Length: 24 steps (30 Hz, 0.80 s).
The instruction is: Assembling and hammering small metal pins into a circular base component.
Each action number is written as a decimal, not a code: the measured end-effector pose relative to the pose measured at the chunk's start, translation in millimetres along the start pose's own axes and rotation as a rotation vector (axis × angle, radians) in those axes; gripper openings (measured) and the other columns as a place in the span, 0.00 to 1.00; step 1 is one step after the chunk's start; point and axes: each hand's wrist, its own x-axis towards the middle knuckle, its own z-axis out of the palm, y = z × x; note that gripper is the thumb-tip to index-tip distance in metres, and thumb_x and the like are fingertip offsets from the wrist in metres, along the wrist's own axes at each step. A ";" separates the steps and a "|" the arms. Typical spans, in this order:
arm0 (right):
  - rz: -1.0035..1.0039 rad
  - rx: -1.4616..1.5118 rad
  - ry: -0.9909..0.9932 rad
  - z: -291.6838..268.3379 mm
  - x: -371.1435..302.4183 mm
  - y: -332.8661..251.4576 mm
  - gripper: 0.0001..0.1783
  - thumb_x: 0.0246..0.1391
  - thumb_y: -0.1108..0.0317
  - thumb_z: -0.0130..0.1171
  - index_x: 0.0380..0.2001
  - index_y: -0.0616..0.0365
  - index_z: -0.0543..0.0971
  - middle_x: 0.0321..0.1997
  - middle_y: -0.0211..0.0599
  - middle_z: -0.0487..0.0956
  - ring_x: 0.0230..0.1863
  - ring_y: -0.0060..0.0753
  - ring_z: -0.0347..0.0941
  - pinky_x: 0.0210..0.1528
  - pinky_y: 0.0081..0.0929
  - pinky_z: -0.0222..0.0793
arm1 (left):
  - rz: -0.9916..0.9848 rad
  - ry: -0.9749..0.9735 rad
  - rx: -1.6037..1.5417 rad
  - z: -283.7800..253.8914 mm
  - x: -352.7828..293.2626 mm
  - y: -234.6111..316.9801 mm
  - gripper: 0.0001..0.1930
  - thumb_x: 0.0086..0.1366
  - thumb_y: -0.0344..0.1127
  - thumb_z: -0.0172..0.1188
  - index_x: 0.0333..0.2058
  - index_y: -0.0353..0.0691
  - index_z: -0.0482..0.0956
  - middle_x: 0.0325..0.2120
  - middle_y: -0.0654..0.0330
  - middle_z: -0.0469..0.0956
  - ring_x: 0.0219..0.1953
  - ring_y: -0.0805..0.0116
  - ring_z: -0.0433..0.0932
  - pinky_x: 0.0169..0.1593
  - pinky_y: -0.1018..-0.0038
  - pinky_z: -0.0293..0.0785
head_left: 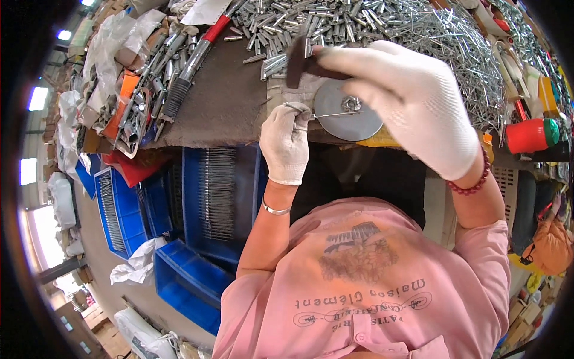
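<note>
My left hand, in a white knit glove, is closed on a thin metal rod at the near edge of the bench. The rod reaches right across a round grey metal disc. Small shiny ring-like parts lie on the disc. My right hand, also gloved in white, grips a hammer by its dark handle. Its head is raised above the bench, just beyond my left hand, and looks slightly blurred. My right palm and fingers cover part of the disc's right side.
Beyond my hands lie heaps of short metal tubes and thin metal rods. At the left are a red-handled tool and mixed tools. Below the bench stand blue crates, some holding rods. A red-and-green roll sits far right.
</note>
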 end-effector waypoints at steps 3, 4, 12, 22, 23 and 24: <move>0.136 0.055 -0.090 -13.5 -20.6 20.5 0.24 0.59 0.77 0.66 0.59 0.58 0.83 0.46 0.42 0.86 0.46 0.36 0.84 0.50 0.28 0.77 | -0.016 -0.041 -0.014 -3.0 1.3 -2.6 0.06 0.62 0.23 0.70 0.34 0.35 0.81 0.32 0.52 0.83 0.35 0.49 0.83 0.40 0.65 0.78; 0.238 0.082 -0.094 -10.4 -35.7 34.2 0.23 0.60 0.77 0.64 0.60 0.60 0.83 0.49 0.41 0.86 0.49 0.33 0.83 0.54 0.27 0.76 | -0.031 -0.067 -0.035 -4.5 1.5 -0.9 0.05 0.63 0.23 0.70 0.35 0.35 0.81 0.32 0.52 0.83 0.35 0.49 0.83 0.40 0.66 0.78; 0.756 0.159 -0.096 -21.0 -128.3 96.8 0.20 0.59 0.65 0.67 0.53 0.60 0.85 0.53 0.48 0.86 0.54 0.52 0.82 0.58 0.38 0.77 | -0.431 -0.149 -0.294 -15.5 1.9 10.3 0.01 0.73 0.24 0.63 0.40 0.34 0.83 0.32 0.64 0.81 0.33 0.78 0.77 0.40 0.78 0.75; -0.129 -0.189 -0.132 25.7 -81.8 3.4 0.17 0.52 0.62 0.61 0.46 0.43 0.86 0.41 0.26 0.77 0.36 0.33 0.76 0.38 0.32 0.75 | -0.385 -0.841 -0.256 -42.5 7.0 76.8 0.04 0.68 0.27 0.65 0.41 0.36 0.83 0.35 0.48 0.82 0.36 0.47 0.81 0.42 0.64 0.77; -0.112 -0.161 -0.221 29.8 -85.1 7.4 0.13 0.52 0.63 0.61 0.42 0.44 0.84 0.38 0.27 0.76 0.36 0.32 0.77 0.37 0.32 0.75 | -0.512 -0.912 -0.301 -45.8 4.1 74.8 0.05 0.70 0.28 0.64 0.42 0.34 0.83 0.34 0.49 0.82 0.36 0.49 0.82 0.42 0.64 0.78; -0.097 -0.131 -0.313 31.5 -87.9 10.2 0.09 0.52 0.63 0.61 0.38 0.45 0.83 0.36 0.27 0.74 0.36 0.32 0.77 0.36 0.32 0.75 | -0.596 -0.953 -0.343 -51.4 9.1 80.8 0.06 0.71 0.30 0.63 0.43 0.33 0.83 0.35 0.50 0.83 0.36 0.55 0.83 0.43 0.65 0.78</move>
